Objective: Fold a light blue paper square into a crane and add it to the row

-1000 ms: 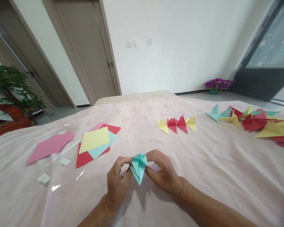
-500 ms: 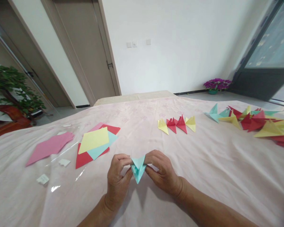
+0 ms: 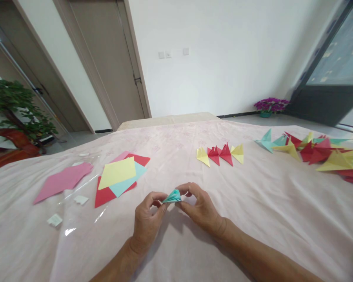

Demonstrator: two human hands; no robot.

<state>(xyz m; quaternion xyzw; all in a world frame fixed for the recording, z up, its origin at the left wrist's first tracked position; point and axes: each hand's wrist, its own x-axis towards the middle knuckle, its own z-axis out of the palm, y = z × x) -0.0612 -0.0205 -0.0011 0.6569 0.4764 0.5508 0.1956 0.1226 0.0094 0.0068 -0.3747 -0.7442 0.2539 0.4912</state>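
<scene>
A small piece of folded turquoise origami paper [image 3: 173, 196] is held just above the cloth, near the middle of the view. My left hand [image 3: 150, 215] pinches its left end between thumb and fingers. On its right end, the thumb and fingers of my right hand [image 3: 201, 205] are closed. Its lower side is partly hidden by my fingertips. Farther off, a short row of red and yellow folded paper cranes [image 3: 226, 154] stands on the cloth.
Loose square paper sheets [image 3: 117, 172] in yellow, turquoise and red lie at left, beside pink sheets [image 3: 61, 182] on clear plastic. Several more paper cranes [image 3: 314, 150] are heaped at far right. White scraps [image 3: 81, 200] lie on the left side. A pale tablecloth [image 3: 267, 211] covers the table.
The turquoise paper has been turned between my hands: its point hung down toward me earlier, and now it lies flatter and sideways. Both hands have kept hold and shifted only slightly.
</scene>
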